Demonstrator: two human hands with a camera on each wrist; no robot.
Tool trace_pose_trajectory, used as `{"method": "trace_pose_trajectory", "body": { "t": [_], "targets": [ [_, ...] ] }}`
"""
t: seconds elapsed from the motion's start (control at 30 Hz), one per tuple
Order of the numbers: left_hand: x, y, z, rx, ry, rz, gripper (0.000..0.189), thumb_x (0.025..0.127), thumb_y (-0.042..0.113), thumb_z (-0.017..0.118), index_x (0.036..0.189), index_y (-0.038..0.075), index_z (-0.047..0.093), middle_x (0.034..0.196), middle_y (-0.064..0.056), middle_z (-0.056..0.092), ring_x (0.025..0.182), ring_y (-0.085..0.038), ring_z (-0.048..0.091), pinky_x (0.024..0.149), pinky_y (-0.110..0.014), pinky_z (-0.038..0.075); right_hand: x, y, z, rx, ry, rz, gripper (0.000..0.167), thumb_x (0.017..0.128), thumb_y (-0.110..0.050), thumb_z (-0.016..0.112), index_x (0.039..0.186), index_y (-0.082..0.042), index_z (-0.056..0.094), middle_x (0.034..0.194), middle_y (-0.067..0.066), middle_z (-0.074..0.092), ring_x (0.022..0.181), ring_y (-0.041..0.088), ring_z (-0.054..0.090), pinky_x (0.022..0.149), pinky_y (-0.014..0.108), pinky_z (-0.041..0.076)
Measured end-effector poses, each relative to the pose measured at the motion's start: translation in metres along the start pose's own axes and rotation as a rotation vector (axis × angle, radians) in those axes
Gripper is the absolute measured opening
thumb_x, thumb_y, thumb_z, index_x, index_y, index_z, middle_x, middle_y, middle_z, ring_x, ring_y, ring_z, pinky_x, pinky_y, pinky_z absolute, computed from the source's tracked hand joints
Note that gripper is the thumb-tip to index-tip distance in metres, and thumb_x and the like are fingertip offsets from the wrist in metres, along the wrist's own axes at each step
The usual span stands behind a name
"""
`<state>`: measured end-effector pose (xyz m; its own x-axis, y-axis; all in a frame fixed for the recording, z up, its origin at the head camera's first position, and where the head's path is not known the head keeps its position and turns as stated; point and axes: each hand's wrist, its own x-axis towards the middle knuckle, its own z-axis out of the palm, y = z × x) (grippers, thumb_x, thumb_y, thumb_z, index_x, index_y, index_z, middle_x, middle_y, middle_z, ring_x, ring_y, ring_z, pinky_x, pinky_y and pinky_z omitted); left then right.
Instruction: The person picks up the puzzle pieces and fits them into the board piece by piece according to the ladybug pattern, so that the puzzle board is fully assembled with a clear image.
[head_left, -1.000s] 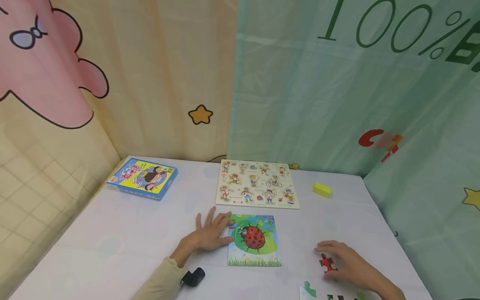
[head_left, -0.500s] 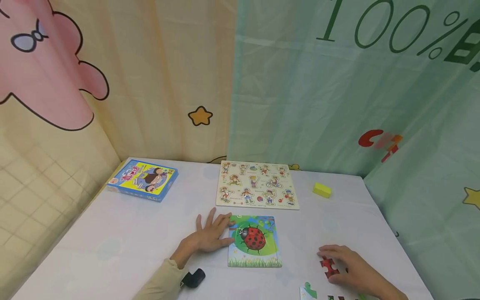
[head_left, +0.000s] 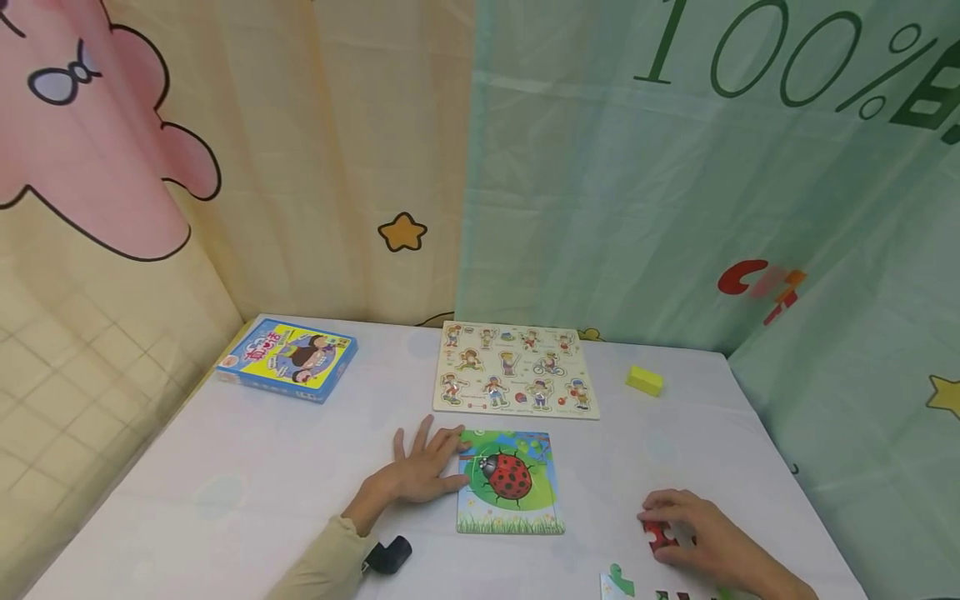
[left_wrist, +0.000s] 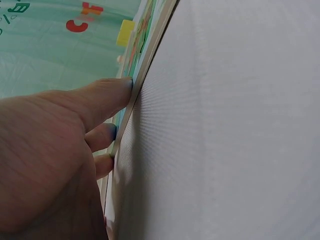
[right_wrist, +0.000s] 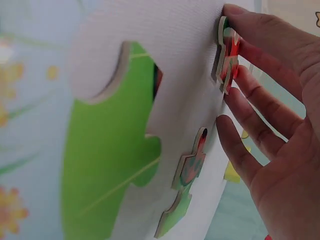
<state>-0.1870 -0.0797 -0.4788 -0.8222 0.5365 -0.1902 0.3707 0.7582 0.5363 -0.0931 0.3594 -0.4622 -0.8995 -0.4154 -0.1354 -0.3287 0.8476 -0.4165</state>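
Observation:
In the head view, my left hand (head_left: 420, 473) has its fingers spread, with thumb and fingertips touching the left edge of a square ladybug picture board (head_left: 507, 483). The left wrist view shows the thumb (left_wrist: 107, 97) against that board's thin edge. To the right, my right hand (head_left: 701, 533) holds red jigsaw pieces (head_left: 660, 537) between thumb and fingers, low over the table. The right wrist view shows the thumb at one side of these red and green pieces (right_wrist: 227, 57) and the fingertips at the other; the fingers partly hide them. It is unclear whether the pieces interlock.
Near the right hand lie a large green and blue jigsaw piece (right_wrist: 110, 150) and smaller loose pieces (right_wrist: 190, 170), cut off at the head view's bottom. Farther back are a wooden peg puzzle (head_left: 517, 371), a yellow block (head_left: 644, 381) and a blue game box (head_left: 288, 358).
My right hand has shifted slightly toward me and right, its fingers drawing in closer around the red pieces. My left hand stays at the board's edge.

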Motion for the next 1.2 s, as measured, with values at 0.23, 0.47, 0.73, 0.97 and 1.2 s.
{"method": "trace_pose_trajectory", "body": {
  "t": [0.23,0.47,0.73,0.97,1.2],
  "targets": [
    [0.001,-0.001,0.001,0.007,-0.005,-0.003,0.056,0.098,0.047,0.058,0.147,0.021,0.046,0.165,-0.004,0.027,0.153,-0.046,-0.005,0.111,-0.077,-0.008,0.013,-0.009,0.0,0.032,0.031,-0.059,0.04,0.082,-0.051,0.077,0.112,-0.025,0.076,0.107,-0.015,0.061,0.093,0.0,0.054,0.081,0.022,0.053],
    [0.001,-0.001,0.001,0.002,-0.01,-0.004,0.057,0.098,0.047,0.058,0.147,0.02,0.045,0.165,-0.004,0.026,0.153,-0.046,-0.006,0.111,-0.077,-0.009,0.029,-0.035,0.0,0.026,0.078,-0.098,0.036,0.083,-0.046,0.079,0.111,-0.024,0.077,0.107,-0.018,0.059,0.092,-0.001,0.055,0.083,0.025,0.054],
    [0.005,-0.002,0.001,0.002,-0.025,-0.002,0.058,0.099,0.046,0.057,0.149,0.02,0.043,0.165,-0.005,0.025,0.153,-0.047,-0.007,0.111,-0.077,-0.011,0.058,-0.058,0.001,0.065,0.056,-0.09,0.034,0.084,-0.041,0.079,0.114,-0.024,0.075,0.113,-0.018,0.061,0.099,0.001,0.056,0.087,0.03,0.056],
    [0.003,0.002,0.002,0.0,-0.025,0.003,0.058,0.098,0.047,0.057,0.148,0.02,0.044,0.165,-0.005,0.027,0.153,-0.047,-0.005,0.111,-0.078,-0.008,0.084,-0.086,0.012,0.092,0.069,-0.128,0.032,0.085,-0.036,0.079,0.112,-0.02,0.073,0.116,-0.016,0.061,0.105,0.006,0.058,0.094,0.036,0.055],
    [0.002,-0.001,0.0,0.0,-0.018,-0.007,0.057,0.099,0.046,0.056,0.149,0.02,0.043,0.165,-0.005,0.025,0.153,-0.047,-0.007,0.111,-0.076,-0.011,0.11,-0.115,0.026,0.073,0.103,-0.154,0.034,0.085,-0.032,0.081,0.113,-0.016,0.072,0.117,-0.008,0.065,0.11,0.015,0.061,0.097,0.042,0.054]
  ]
}}
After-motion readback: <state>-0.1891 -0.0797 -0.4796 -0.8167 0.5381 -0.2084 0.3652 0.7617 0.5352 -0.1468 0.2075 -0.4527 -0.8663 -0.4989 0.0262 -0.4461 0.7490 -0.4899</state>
